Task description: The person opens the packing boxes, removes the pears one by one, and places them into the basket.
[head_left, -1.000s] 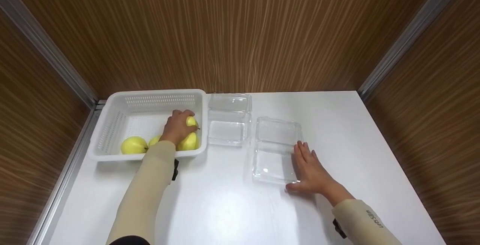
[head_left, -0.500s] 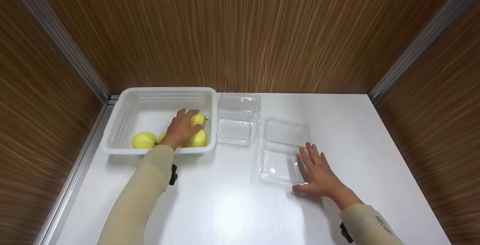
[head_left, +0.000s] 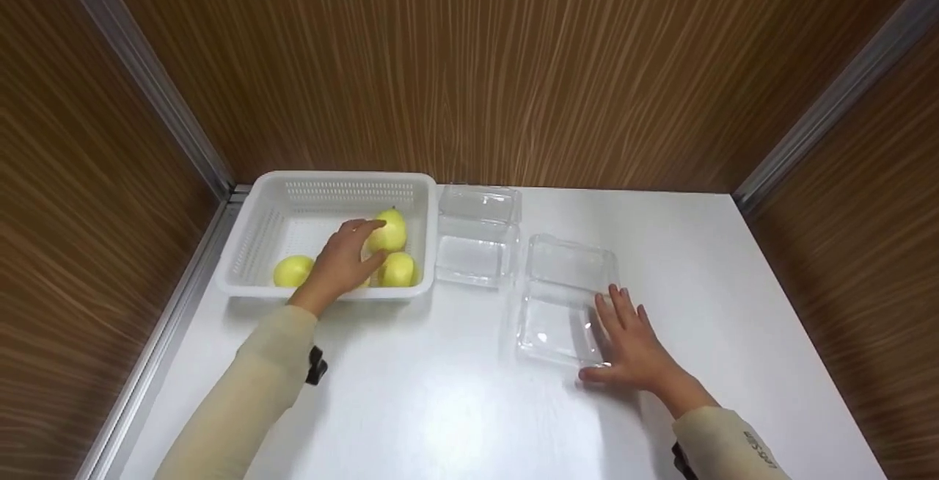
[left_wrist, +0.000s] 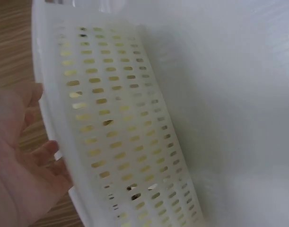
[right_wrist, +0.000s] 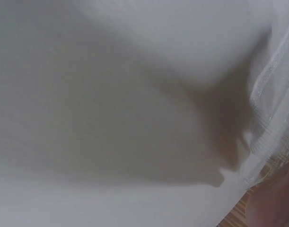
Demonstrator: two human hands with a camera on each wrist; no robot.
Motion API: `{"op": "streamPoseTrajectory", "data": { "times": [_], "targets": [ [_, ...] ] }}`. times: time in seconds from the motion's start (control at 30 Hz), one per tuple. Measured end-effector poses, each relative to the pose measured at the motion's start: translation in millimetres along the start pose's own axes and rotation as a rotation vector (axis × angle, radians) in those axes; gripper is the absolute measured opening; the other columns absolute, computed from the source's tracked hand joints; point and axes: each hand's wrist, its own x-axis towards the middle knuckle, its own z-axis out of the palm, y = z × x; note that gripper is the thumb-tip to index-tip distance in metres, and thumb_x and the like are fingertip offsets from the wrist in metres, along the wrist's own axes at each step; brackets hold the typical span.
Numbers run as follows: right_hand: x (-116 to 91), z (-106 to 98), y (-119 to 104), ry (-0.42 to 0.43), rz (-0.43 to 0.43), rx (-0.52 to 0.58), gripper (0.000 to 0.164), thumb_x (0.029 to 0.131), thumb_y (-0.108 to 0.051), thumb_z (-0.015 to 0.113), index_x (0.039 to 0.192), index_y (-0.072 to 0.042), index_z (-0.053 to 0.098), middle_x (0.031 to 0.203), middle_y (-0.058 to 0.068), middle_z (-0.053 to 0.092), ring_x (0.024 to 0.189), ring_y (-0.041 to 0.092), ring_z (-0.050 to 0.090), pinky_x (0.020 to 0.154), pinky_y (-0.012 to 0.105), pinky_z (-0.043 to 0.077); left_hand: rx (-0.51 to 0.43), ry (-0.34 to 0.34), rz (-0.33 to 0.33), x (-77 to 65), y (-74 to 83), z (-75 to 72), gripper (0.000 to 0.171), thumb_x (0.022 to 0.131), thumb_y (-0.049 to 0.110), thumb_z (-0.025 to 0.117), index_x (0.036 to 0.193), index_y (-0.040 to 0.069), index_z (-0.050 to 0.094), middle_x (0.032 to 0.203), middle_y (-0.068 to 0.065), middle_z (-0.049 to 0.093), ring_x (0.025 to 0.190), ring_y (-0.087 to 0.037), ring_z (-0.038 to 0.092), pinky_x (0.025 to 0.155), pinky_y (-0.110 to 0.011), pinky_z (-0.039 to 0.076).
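In the head view, my left hand [head_left: 343, 258] reaches over the near side of a white perforated basket [head_left: 428, 238]. Its fingers and thumb are spread beside an upright yellow, pear-like fruit [head_left: 390, 232] with a stem on top; the fingertips overlap its edge. Another yellow fruit [head_left: 398, 270] lies just below the thumb, and a third [head_left: 293, 271] sits left of the wrist. Part of one more shows beneath the hand. My right hand [head_left: 637, 348], fingers extended, lies along the right edge of a clear plastic clamshell box [head_left: 561, 322] with its lid folded back.
A second clear clamshell box [head_left: 475, 256] stands, lid back, between the basket and the first box. The white table [head_left: 440, 406] is bounded by wood-grain panels [head_left: 469, 69] at the back and both sides. The basket's slotted wall [left_wrist: 111, 113] fills much of the left wrist view.
My left hand has loosened from the yellow fruit and drawn back slightly. That fruit has turned so its stem points up instead of right. The right hand keeps its place; the view has shifted slightly.
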Motion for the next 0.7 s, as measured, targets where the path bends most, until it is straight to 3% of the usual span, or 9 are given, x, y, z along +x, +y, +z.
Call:
{"op": "streamPoseTrajectory", "data": {
  "times": [0.27, 0.4, 0.57, 0.7],
  "targets": [
    [-3, 0, 7, 0.021, -0.033, 0.017, 0.132, 0.062, -0.073, 0.079, 0.159, -0.005, 0.019, 0.165, 0.025, 0.009, 0.15, 0.05, 0.007, 0.115, 0.071, 0.01, 0.098, 0.177, 0.202, -52.3, 20.8, -12.0, 0.053, 0.094, 0.031, 0.068, 0.143, 0.022, 0.053, 0.145, -0.014, 0.049, 0.131, -0.038, 0.049, 0.101, -0.058, 0.046],
    [-3, 1, 11, 0.028, -0.037, 0.056, 0.129, 0.063, -0.068, 0.081, 0.16, -0.011, 0.018, 0.166, 0.022, 0.007, 0.15, 0.05, 0.008, 0.113, 0.073, 0.009, 0.186, 0.272, 0.295, -73.3, 22.5, -16.4, 0.055, 0.091, 0.032, 0.071, 0.143, 0.022, 0.054, 0.142, -0.014, 0.052, 0.126, -0.039, 0.052, 0.095, -0.055, 0.05],
    [-8, 2, 11, 0.031, -0.043, 0.08, 0.127, 0.065, -0.067, 0.081, 0.161, -0.014, 0.017, 0.166, 0.021, 0.006, 0.15, 0.05, 0.007, 0.113, 0.073, 0.01, 0.234, 0.333, 0.327, -98.6, 21.2, -15.9, 0.058, 0.089, 0.032, 0.074, 0.143, 0.022, 0.055, 0.14, -0.015, 0.054, 0.124, -0.038, 0.054, 0.092, -0.055, 0.051],
    [-8, -3, 7, 0.04, -0.026, 0.104, 0.111, 0.075, -0.063, 0.076, 0.159, -0.013, 0.024, 0.165, 0.022, 0.012, 0.149, 0.05, 0.009, 0.114, 0.072, 0.011, 0.25, 0.333, 0.313, -115.0, 22.5, -16.3, 0.061, 0.087, 0.035, 0.075, 0.143, 0.023, 0.055, 0.14, -0.015, 0.054, 0.124, -0.038, 0.054, 0.091, -0.058, 0.051]
  ]
}}
